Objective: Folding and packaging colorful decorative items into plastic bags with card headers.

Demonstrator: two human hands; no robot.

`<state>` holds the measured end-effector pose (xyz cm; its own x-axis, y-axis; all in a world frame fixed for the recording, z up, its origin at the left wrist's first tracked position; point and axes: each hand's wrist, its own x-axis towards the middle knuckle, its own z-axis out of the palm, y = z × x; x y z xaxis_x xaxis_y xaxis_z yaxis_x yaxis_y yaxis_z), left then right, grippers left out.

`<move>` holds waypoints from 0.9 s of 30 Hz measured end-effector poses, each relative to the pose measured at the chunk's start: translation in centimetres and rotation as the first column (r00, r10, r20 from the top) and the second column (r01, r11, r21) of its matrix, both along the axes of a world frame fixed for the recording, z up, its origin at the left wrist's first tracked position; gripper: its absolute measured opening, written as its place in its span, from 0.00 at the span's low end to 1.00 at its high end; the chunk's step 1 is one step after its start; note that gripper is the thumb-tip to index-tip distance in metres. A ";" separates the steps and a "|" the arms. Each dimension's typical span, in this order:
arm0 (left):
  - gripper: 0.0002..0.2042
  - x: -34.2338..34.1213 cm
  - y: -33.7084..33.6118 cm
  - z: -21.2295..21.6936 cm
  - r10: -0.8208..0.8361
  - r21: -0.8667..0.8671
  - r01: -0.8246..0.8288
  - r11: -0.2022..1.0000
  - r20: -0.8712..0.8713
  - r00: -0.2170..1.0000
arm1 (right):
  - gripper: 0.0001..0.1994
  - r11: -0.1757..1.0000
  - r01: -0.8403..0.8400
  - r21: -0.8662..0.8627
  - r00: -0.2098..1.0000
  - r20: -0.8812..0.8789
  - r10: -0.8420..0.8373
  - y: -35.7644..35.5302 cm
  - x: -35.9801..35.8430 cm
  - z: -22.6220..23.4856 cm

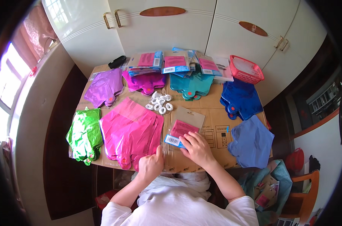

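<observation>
My right hand (196,150) lies with fingers spread over the lower right corner of a flat package (186,119), which has a clear window, a pink insert and a blue strip with a barcode. To its left, my left hand (151,165) is closed in a fist, thumb up, at the lower right edge of a stack of pink foil balloons (131,130). Whatever its curled fingers may hold is hidden. Beyond the hands sits a small heap of white string coils (159,102).
Around the cardboard (212,107) lie flat foil stacks: green (84,132), lilac (104,87), magenta (147,82), teal (191,84), dark blue (241,98) and pale blue (251,142). Packages (174,62) pile at the back beside a red basket (247,70). A wooden chair (304,196) stands right.
</observation>
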<state>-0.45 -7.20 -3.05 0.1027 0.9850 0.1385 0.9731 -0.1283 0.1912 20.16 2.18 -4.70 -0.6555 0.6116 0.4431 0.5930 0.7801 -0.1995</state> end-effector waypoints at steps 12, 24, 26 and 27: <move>0.11 -1.2 2.6 1.1 -0.177 0.065 0.165 0.984 0.367 0.913 | 0.19 0.993 -0.023 -0.117 1.000 -0.014 0.021 1.0 0.5 0.1; 0.04 0.7 4.6 1.3 -0.172 0.170 0.138 0.976 0.206 0.963 | 0.12 0.975 -0.104 -0.198 0.994 -0.062 0.094 3.1 2.0 -0.2; 0.06 1.8 3.6 1.1 -0.330 0.229 0.294 0.928 0.140 0.933 | 0.12 0.967 -0.129 -0.222 0.991 -0.068 0.117 3.4 2.2 -0.3; 0.10 2.7 3.3 0.2 -0.436 0.223 0.390 0.893 0.222 0.872 | 0.12 0.962 -0.147 -0.229 0.989 -0.068 0.134 3.6 2.2 -0.3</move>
<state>2.26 -3.91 -2.86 0.4326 0.8203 0.3741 0.7421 -0.5596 0.3690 22.33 5.83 -5.04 -0.7224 0.6049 0.3350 0.4650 0.7835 -0.4123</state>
